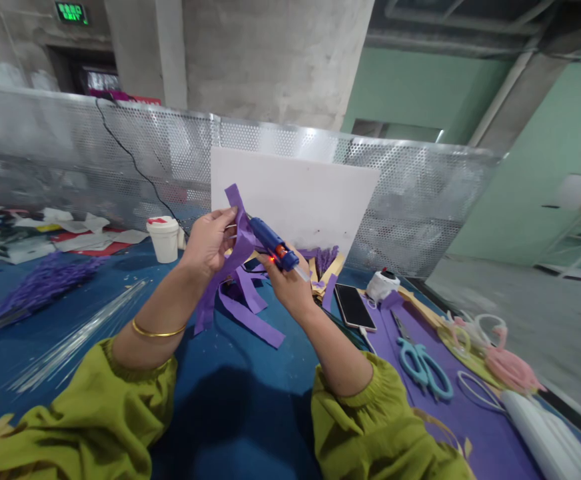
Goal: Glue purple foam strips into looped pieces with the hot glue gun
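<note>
Near the middle of the view, my left hand (209,241) pinches a purple strip (243,243) that hangs down toward the table. My right hand (289,283) is closed round a blue glue gun (272,243) with a small red light on it. The gun's tip points up and left, close to the strip; whether they touch I cannot tell. Below the hands, more purple strips (253,320) lie on the blue table (230,413).
A white cup (163,239) stands behind my left forearm, and a purple bundle (45,287) lies far left. At right are a phone (355,307), blue-handled scissors (423,367) and a power strip (545,433). A white board (295,193) stands behind.
</note>
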